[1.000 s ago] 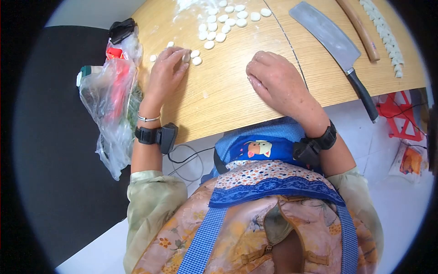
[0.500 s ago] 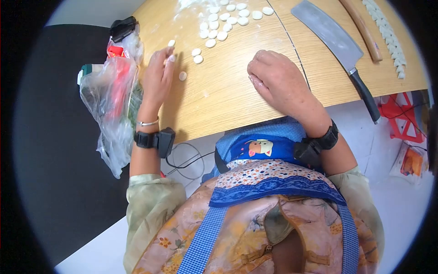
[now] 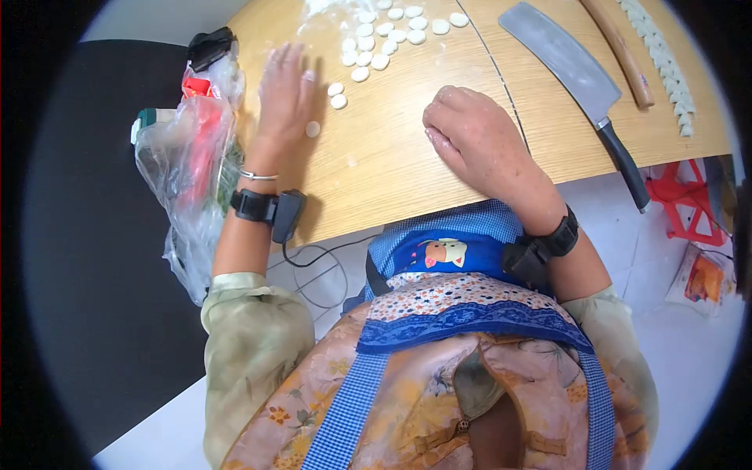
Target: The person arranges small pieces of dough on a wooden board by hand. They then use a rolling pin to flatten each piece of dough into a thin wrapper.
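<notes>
My left hand [image 3: 284, 90] is stretched forward over the left part of the wooden table, palm down with its fingers extended. It is slightly blurred. Close to its right side lie a small round dough disc [image 3: 312, 129] and two more flattened dough pieces [image 3: 338, 101]. Whatever is beneath the palm is hidden. My right hand [image 3: 475, 133] rests near the front edge of the table, its fingers curled inward and dusted with flour. Its palm faces away from view, so what it may hold does not show. Farther back lies a scattered group of dough discs [image 3: 381, 62].
A cleaver [image 3: 562, 55] lies at the right, its handle over the table edge. Beyond it are a wooden rolling pin [image 3: 619, 51] and a row of dough pieces [image 3: 662, 66]. Loose flour [image 3: 333, 6] lies at the back. Plastic bags [image 3: 188, 172] hang at the left edge.
My left hand has moved forward and its fingers have straightened. The dough disc that was by its fingertips is now out of sight. My right hand has stayed put.
</notes>
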`<state>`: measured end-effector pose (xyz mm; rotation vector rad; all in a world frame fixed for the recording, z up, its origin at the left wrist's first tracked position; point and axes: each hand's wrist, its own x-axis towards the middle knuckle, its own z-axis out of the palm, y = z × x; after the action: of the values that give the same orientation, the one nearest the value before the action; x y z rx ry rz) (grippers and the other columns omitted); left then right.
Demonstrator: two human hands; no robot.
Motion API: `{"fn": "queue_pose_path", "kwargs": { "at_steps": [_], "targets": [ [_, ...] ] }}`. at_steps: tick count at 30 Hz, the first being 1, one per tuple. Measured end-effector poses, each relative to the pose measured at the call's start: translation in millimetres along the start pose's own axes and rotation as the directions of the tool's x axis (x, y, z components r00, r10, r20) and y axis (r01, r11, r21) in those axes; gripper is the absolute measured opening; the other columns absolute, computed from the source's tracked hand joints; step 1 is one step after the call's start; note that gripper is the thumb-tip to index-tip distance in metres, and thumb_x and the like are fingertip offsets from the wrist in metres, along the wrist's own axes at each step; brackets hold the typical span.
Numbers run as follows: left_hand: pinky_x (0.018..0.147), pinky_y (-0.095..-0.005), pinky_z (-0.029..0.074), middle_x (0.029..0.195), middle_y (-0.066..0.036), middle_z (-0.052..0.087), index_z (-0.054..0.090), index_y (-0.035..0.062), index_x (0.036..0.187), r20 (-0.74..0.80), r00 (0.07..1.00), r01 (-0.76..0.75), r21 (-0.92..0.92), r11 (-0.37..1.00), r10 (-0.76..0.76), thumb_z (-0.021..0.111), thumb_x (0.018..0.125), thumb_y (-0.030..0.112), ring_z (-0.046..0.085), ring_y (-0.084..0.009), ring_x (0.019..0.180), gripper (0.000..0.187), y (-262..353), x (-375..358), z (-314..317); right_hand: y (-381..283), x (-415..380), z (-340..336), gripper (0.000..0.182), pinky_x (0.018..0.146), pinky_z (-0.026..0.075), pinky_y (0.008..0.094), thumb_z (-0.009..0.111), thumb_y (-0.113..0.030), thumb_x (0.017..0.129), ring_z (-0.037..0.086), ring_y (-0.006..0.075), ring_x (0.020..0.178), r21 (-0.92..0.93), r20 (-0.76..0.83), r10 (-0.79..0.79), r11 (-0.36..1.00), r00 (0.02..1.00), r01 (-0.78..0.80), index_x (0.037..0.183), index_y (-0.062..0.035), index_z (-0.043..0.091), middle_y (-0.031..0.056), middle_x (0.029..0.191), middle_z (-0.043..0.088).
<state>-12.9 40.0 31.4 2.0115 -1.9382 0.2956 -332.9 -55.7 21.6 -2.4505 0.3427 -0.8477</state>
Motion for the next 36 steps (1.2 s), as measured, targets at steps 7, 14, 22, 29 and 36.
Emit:
{"fn": "queue_pose_path", "kwargs": {
  "at_steps": [7, 14, 22, 29, 36],
  "targets": [
    [0.115, -0.0526, 0.035, 0.146, -0.027, 0.049, 0.051, 0.0002, 0.143, -0.007, 1.0, 0.003, 0.009, 1.0, -0.003, 0.057, 0.101, 0.027, 0.045, -0.045, 0.137, 0.05, 5, -7, 1, 0, 0, 0, 0.006, 0.079, 0.051, 0.043, 0.069, -0.003, 0.084, 0.062, 0.0319, 0.087, 0.005, -0.01, 0.009, 1.0, 1.0, -0.009, 0.087, -0.0011, 0.065, 0.0134, 0.088, 0.06],
    [0.11, -0.0491, 0.042, 0.142, -0.023, 0.052, 0.056, 0.0022, 0.136, 0.111, 0.986, -0.146, 0.225, 0.963, 0.124, 0.066, 0.094, 0.022, 0.051, -0.0425, 0.13, 0.047, 26, -31, -25, 1, -1, 0, 0.007, 0.079, 0.052, 0.0421, 0.069, -0.003, 0.083, 0.062, 0.031, 0.087, -0.001, -0.021, 0.009, 1.0, 1.0, -0.009, 0.088, -0.0015, 0.066, 0.0129, 0.088, 0.06],
    [0.068, -0.0327, 0.051, 0.087, -0.011, 0.067, 0.067, 0.0011, 0.101, 0.172, 0.962, 0.252, -0.262, 0.932, -0.212, 0.075, 0.093, 0.02, 0.064, -0.0213, 0.076, 0.022, 58, -16, -26, 0, 0, 0, 0.006, 0.078, 0.051, 0.0429, 0.069, -0.003, 0.082, 0.062, 0.0313, 0.087, -0.012, -0.005, 0.017, 1.0, 1.0, -0.017, 0.086, -0.0014, 0.065, 0.0132, 0.088, 0.059],
    [0.069, -0.0339, 0.051, 0.085, -0.013, 0.063, 0.064, 0.0007, 0.097, 0.144, 0.975, 0.193, -0.158, 0.968, -0.171, 0.073, 0.093, 0.017, 0.063, -0.022, 0.074, 0.019, 68, -14, -18, 0, -1, -1, 0.007, 0.078, 0.051, 0.0436, 0.069, -0.004, 0.082, 0.062, 0.0323, 0.087, -0.002, -0.023, 0.014, 1.0, 1.0, -0.014, 0.086, -0.0015, 0.064, 0.0134, 0.088, 0.06],
    [0.082, -0.0364, 0.051, 0.097, -0.015, 0.066, 0.064, -0.0016, 0.108, 0.344, 0.892, 0.402, -0.302, 0.865, -0.294, 0.065, 0.096, 0.014, 0.064, -0.028, 0.09, 0.02, 57, -45, -41, 1, -1, 1, 0.008, 0.079, 0.051, 0.0444, 0.07, -0.004, 0.081, 0.062, 0.0329, 0.087, -0.003, -0.013, 0.006, 1.0, 1.0, -0.006, 0.087, -0.002, 0.064, 0.0139, 0.089, 0.059]
  ]
}}
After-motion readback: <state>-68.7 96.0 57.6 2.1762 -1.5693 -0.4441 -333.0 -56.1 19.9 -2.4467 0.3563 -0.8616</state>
